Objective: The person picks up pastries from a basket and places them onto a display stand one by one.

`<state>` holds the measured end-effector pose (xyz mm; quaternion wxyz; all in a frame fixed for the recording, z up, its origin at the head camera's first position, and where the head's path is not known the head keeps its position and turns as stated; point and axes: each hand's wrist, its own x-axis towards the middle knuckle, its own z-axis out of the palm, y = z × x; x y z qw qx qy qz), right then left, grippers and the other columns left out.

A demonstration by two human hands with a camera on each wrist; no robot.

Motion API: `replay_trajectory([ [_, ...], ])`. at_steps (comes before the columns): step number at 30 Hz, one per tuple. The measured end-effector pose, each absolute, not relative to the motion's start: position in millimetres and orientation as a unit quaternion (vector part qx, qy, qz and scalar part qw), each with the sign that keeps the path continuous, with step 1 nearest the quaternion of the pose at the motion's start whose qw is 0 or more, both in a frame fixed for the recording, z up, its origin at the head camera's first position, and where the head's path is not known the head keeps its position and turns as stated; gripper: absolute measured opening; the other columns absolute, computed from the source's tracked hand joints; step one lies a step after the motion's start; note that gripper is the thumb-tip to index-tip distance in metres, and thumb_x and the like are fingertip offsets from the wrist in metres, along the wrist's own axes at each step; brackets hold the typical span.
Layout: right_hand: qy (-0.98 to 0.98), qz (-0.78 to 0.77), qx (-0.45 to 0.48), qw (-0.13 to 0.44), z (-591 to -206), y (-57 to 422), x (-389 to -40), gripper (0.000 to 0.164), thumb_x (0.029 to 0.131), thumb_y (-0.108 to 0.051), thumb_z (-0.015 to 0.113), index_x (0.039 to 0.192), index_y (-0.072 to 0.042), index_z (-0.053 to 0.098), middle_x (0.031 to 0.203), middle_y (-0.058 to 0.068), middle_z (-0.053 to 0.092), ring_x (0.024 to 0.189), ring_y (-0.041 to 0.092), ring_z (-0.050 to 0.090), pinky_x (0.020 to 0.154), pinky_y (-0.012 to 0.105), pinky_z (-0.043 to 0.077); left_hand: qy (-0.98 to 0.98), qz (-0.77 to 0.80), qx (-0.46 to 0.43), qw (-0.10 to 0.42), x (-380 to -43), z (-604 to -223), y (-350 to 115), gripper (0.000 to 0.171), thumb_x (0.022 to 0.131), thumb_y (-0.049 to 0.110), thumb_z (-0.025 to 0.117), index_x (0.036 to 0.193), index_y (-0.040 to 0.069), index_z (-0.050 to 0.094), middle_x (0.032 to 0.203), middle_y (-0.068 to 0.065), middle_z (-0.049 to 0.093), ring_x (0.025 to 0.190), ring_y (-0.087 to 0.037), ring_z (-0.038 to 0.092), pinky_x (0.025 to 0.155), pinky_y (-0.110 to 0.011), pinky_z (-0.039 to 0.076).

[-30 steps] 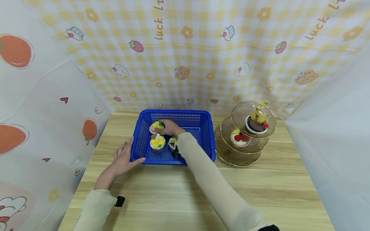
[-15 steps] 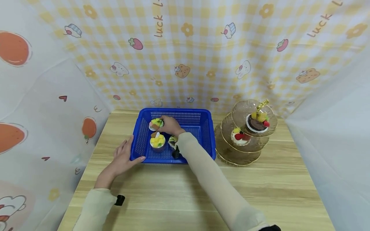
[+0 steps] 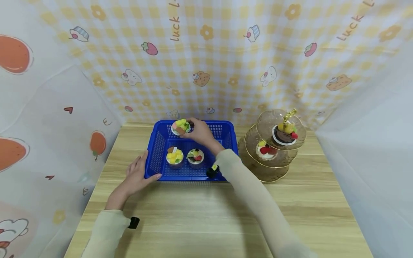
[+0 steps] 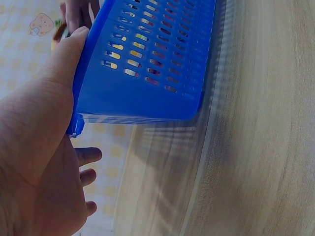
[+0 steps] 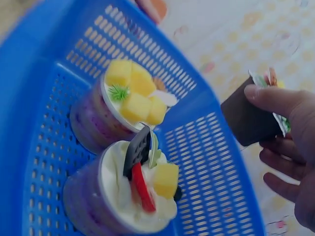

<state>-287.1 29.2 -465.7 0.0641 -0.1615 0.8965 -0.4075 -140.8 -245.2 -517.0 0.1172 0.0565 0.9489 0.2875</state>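
My right hand (image 3: 201, 132) pinches a brown dessert cup (image 5: 248, 115), thumb on one side and fingers on the other, at the back of the blue basket (image 3: 190, 178). Yellow pieces and green leaves top this cup in the head view. Two clear dessert cups stand upright in the basket: one topped with yellow cubes (image 5: 130, 91), the other with cream, a red piece and a dark piece (image 5: 140, 189). At the basket's front left corner rests my left hand (image 3: 137, 177). Its thumb lies along the rim, and its fingers extend loosely outside the wall in the left wrist view.
Right of the basket stands a clear three-tier stand (image 3: 267, 175) with gold edges. A chocolate dessert (image 3: 284, 135) sits on its top tier and a cream dessert with red fruit (image 3: 266, 150) below. Behind the wooden table (image 3: 193, 222) hangs a checked cloth (image 3: 219, 64).
The right hand has lifted the brown dessert cup from the basket's left part, up and back toward the rear rim. The left hand stays at the corner.
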Motion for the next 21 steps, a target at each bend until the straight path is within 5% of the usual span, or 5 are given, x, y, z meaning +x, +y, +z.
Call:
replay_trajectory([
  [21, 0.899, -0.433, -0.033, -0.062, -435, 198, -118, 0.070, 0.072, -0.023, 0.089, 0.133, -0.007, 0.059, 0.118, 0.013, 0.070, 0.107, 0.027, 0.067, 0.091, 0.047, 0.055, 0.945, 0.300, 0.062, 0.119, -141, -516, -245, 0.114, 0.088, 0.059, 0.064, 0.159, 0.013, -0.013, 0.165, -0.027, 0.004, 0.149, -0.054, -0.001, 0.113, -0.074, -0.004],
])
